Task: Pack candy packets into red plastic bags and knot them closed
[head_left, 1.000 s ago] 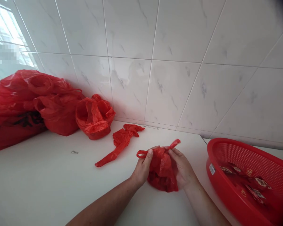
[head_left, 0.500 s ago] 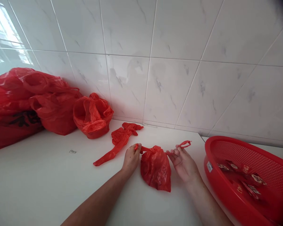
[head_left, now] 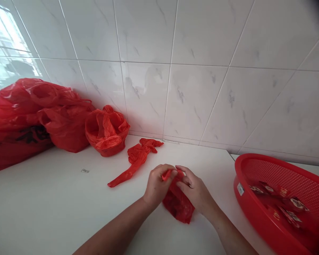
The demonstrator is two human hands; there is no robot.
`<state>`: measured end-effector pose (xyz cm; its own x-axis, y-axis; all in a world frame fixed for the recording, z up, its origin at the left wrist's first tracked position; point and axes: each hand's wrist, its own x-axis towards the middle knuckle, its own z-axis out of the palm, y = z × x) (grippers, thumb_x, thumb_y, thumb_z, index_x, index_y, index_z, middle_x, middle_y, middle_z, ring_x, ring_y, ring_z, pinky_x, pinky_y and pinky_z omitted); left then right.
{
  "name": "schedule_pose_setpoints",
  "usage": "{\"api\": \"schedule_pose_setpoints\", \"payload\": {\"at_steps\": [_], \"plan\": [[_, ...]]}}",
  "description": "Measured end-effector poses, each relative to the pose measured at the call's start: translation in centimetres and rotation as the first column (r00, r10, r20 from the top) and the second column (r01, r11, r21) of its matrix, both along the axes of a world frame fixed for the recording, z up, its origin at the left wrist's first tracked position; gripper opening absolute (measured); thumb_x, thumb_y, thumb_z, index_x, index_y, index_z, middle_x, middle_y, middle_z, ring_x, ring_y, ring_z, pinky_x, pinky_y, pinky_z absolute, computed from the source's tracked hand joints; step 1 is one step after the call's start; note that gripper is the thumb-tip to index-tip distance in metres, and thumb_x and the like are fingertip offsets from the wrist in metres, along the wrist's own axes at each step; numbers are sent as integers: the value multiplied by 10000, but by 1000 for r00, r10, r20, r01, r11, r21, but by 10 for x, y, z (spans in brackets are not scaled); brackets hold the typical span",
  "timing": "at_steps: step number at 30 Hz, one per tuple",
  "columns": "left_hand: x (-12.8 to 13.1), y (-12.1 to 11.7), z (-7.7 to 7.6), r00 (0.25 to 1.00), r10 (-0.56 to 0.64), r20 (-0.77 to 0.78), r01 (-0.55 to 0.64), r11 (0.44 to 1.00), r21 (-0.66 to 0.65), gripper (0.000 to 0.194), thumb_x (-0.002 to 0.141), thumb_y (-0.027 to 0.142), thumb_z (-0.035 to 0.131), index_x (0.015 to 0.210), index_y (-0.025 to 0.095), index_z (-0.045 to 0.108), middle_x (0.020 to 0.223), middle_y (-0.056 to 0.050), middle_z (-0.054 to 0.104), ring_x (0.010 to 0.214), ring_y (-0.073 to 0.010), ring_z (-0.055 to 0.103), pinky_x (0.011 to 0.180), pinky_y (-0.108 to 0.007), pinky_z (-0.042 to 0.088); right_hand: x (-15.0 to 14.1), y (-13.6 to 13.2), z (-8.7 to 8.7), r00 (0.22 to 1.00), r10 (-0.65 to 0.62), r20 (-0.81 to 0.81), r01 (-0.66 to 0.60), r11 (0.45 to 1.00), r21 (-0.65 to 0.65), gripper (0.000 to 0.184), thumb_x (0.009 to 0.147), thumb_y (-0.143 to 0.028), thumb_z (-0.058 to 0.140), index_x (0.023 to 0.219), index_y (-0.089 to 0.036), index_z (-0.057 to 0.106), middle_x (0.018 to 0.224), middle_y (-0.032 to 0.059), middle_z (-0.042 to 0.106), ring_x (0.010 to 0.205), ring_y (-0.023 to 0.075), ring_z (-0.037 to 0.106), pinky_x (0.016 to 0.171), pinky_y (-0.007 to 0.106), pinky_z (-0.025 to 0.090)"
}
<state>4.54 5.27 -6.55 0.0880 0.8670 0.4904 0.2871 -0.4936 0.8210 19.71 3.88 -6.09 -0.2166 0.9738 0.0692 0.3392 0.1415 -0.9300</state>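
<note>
A small red plastic bag (head_left: 178, 207) hangs down onto the white tabletop, its top gathered between my two hands. My left hand (head_left: 158, 182) is closed on the bag's handle at the upper left. Close beside it, my right hand (head_left: 192, 186) pinches the top of the same bag from the right, thumb and fingers curled in. The fingertips nearly meet and cover the knotted part. Behind my left hand lies a crumpled red plastic bag (head_left: 136, 157) with one long twisted end.
A red plastic basket (head_left: 251, 202) holding several small printed packets (head_left: 288, 209) stands at the right. Further red bags (head_left: 106, 131) and a large red bundle (head_left: 23, 106) line the back left. White marbled tile wall (head_left: 196, 88) rises behind the table.
My hands have come together over the bag's top; before, they were apart, drawing the two handles outward. The bag's lower part has tilted to the right. The view has shifted slightly.
</note>
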Motion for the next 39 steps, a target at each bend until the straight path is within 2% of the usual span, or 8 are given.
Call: {"api": "schedule_pose_setpoints", "payload": {"at_steps": [4,6,9,14,21,26,33,39], "plan": [[9,-11,-6,955,-118,-273,208,920,331,148,840,159,500,899,216,624,862,-40,670,837,-173,579,811,-334,454,2,2,1,987,61,-146,-59,998,22,152,778,-217,512,885,-253,613,787,-17,604,762,160,549,681,272,420],[11,-12,-10,956,-81,-282,187,909,373,227,801,149,547,1018,206,581,977,-70,635,922,-192,564,835,-354,458,4,2,2,986,23,-166,-24,1000,0,90,800,-264,517,782,-230,599,787,-13,606,758,157,539,672,267,410],[12,-9,-15,968,-16,-252,85,960,266,345,745,157,617,1079,199,544,1029,-81,574,947,-195,543,815,-343,475,8,2,0,982,-13,-187,0,998,-70,178,845,-389,500,806,-233,577,791,-13,585,752,152,514,646,260,390],[9,-2,-17,970,-64,-236,86,993,85,132,830,143,510,880,214,608,865,-20,589,800,-139,552,745,-275,463,12,5,-11,944,-3,-329,-43,990,-134,197,841,-418,534,791,-229,514,668,-43,484,614,110,414,561,235,320],[5,2,-17,997,-73,38,78,987,-139,112,814,167,554,793,206,656,811,-4,597,777,-127,573,735,-248,452,19,11,-14,782,75,-618,-207,967,-145,184,823,-330,545,877,-185,645,682,5,534,720,144,500,706,277,390],[6,2,-18,994,-109,4,108,977,-184,189,827,246,554,959,246,690,854,-19,573,804,-137,575,730,-250,460,19,12,-15,847,48,-529,-197,953,-230,185,767,-366,636,825,-190,635,745,16,593,677,130,530,645,261,416],[4,-1,-10,943,-96,-320,63,992,-112,198,837,189,473,869,247,660,796,0,527,732,-125,527,654,-233,423,14,9,-11,961,98,-258,-123,989,-80,99,779,-249,558,870,-233,523,749,-26,569,657,121,511,609,249,417],[7,-3,-9,897,-71,-436,35,995,-89,117,821,209,496,722,199,556,769,13,529,677,-118,505,607,-229,398,10,11,-16,962,-169,212,130,973,188,152,720,-150,447,761,-236,565,789,-6,595,752,161,539,667,285,413]]}}
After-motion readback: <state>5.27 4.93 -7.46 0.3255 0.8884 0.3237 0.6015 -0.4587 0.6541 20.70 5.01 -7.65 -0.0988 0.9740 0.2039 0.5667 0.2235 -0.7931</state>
